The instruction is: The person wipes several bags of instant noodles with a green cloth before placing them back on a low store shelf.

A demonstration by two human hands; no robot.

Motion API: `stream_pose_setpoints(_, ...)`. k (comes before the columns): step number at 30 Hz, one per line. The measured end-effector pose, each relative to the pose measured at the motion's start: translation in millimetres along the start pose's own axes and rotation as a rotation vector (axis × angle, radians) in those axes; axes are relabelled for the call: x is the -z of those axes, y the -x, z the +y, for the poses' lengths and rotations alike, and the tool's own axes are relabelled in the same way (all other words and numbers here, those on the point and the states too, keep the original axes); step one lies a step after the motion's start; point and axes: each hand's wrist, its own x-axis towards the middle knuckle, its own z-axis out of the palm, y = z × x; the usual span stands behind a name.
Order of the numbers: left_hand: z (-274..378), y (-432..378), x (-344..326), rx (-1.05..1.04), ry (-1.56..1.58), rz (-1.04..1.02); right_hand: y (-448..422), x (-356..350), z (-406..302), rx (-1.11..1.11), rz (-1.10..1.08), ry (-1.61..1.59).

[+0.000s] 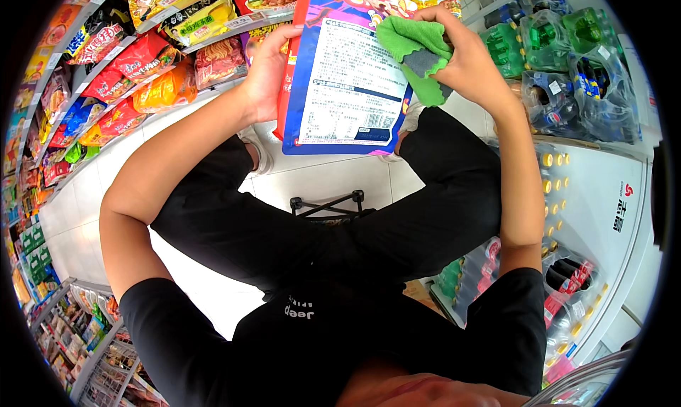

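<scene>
A large blue, red and purple food packet (pixel 346 87) is held up before me, its back with a white printed panel towards me. My left hand (pixel 270 71) grips the packet by its left edge, the thumb on the near side. In my right hand (pixel 468 61) is a bunched green and grey cloth (pixel 417 50), which lies against the packet's upper right part. Some of the right fingers are hidden behind the cloth.
Shelves with noodle packets (pixel 143 55) curve along the left and front. Shrink-wrapped drink bottles (pixel 553 95) stand at the right, near a white appliance (pixel 601 194). Below my legs, a folding stool's frame (pixel 330 205) rests on the tiled floor (pixel 298 181). A wire rack (pixel 106 359) is at lower left.
</scene>
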Motion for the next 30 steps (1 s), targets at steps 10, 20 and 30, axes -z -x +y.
stream_pose_setpoints(10,-3,-3,3,-0.017,-0.046,-0.007,-2,-15,-11,0.159,0.0,-0.032)
stream_pose_setpoints(20,-10,-1,-6,0.008,-0.106,-0.051,-3,-23,-20,0.217,0.158,0.096)
stream_pose_setpoints(30,-11,0,-11,-0.045,-0.095,0.043,1,-42,-33,0.234,-0.009,0.125)
